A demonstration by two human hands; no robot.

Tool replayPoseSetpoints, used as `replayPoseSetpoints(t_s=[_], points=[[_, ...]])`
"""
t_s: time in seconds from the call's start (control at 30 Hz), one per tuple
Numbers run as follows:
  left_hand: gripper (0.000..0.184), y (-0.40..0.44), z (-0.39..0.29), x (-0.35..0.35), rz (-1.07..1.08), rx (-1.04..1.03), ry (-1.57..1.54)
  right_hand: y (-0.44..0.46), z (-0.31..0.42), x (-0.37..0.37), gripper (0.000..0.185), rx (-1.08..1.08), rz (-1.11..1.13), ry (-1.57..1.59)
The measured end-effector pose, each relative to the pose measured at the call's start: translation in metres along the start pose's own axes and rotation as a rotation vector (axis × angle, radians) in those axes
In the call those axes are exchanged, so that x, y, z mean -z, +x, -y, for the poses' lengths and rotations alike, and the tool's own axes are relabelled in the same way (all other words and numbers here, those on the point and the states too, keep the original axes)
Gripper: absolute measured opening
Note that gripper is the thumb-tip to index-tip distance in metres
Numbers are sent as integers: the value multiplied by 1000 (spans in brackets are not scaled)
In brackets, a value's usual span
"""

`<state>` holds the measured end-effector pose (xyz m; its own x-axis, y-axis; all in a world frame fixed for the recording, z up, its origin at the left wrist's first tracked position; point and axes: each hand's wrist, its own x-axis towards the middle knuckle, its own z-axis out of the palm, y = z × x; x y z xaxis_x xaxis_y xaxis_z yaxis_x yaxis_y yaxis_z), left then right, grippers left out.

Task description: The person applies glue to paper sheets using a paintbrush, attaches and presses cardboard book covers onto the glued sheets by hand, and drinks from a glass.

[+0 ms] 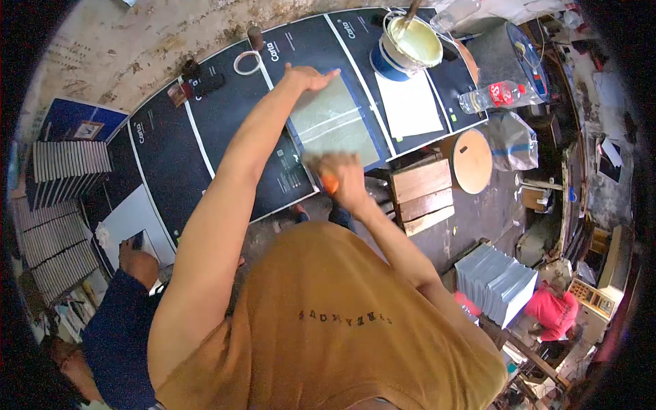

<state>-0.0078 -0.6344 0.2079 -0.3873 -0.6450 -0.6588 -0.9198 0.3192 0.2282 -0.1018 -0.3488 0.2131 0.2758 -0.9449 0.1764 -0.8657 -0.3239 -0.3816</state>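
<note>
Centrally, a grey board (323,104) lies flat on a blue sheet (371,165), upon the black table cover (232,123). Two pale lines cross the board, side by side. My left hand (309,78) rests at its far edge, fingers extended and spread, grasping nothing that shows. My right hand (346,179) is clenched around an orange tool (331,184) over the near left corner (motion blurs its working end, so I cannot tell its form). As to progress, the board is already down on the sheet, while the visible blue margins lie unfolded; a streaky film seems to cover much of the surface, though whether the coat is complete I cannot tell. Beyond, to the right, stands a bucket (391,60) of cream-coloured paste, a stick (410,16) upright in it, with a white sheet (411,113) just beside.
</note>
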Motion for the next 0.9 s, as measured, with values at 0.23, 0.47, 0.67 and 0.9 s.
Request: replayPoseSetpoints(t_s=[0.23, 0.47, 0.67, 0.9], points=[[103, 0, -7, -14, -127, 41, -5, -36, -3, -24, 30, 141, 168, -169], [102, -3, -10, -18, -126, 4, -14, -57, 6, 25, 41, 53, 155, -119], [90, 2, -7, -32, -171, 70, 22, -73, 5, 35, 29, 257, 237, -161], [91, 8, -3, -26, -183, 73, -36, -69, 8, 36, 37, 192, 450, -136]])
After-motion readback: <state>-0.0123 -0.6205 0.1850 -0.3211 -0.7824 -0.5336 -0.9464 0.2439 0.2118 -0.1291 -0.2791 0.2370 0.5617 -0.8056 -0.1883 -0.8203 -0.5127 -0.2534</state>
